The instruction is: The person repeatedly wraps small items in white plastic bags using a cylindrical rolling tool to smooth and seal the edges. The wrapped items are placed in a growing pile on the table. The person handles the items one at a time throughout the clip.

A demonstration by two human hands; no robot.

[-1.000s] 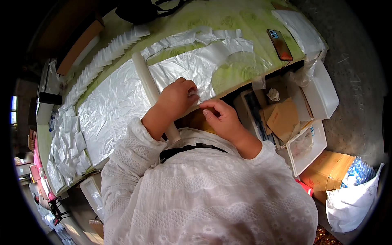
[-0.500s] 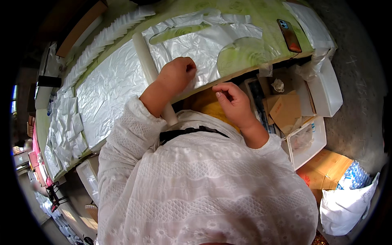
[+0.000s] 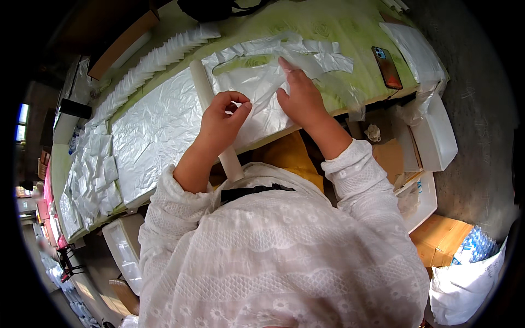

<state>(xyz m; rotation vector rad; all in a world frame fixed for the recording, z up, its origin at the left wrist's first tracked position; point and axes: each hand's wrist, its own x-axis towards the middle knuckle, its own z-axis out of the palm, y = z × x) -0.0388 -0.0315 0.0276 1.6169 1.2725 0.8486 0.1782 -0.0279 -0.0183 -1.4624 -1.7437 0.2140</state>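
The person's left hand (image 3: pixel 221 123) sits just left of the picture's centre, fingers curled and thumb meeting fingertip in a pinch at the near edge of a clear plastic sheet (image 3: pixel 257 93). Whether film is actually caught between them cannot be told. The right hand (image 3: pixel 298 98) lies at about one o'clock from the left one, palm down and fingers stretched flat, pressing on the same sheet, with the fingertips pointing toward twelve o'clock.

The sheet lies on a green-covered table (image 3: pixel 328 27), near its front edge. A white roll core (image 3: pixel 210 112) runs from eleven o'clock down to six o'clock across the table, passing under the left hand and overhanging the table edge. To nine o'clock of the roll spreads a wide crinkled silvery film (image 3: pixel 156 131), and beyond it, toward eight o'clock, lies a heap of cut plastic pieces (image 3: pixel 90 169). A row of overlapping white pieces (image 3: pixel 153 60) lines the far side at eleven o'clock. A smartphone (image 3: pixel 387 67) rests on the table at two o'clock. White foam boxes (image 3: pixel 440 136) stand beside the table at three o'clock.
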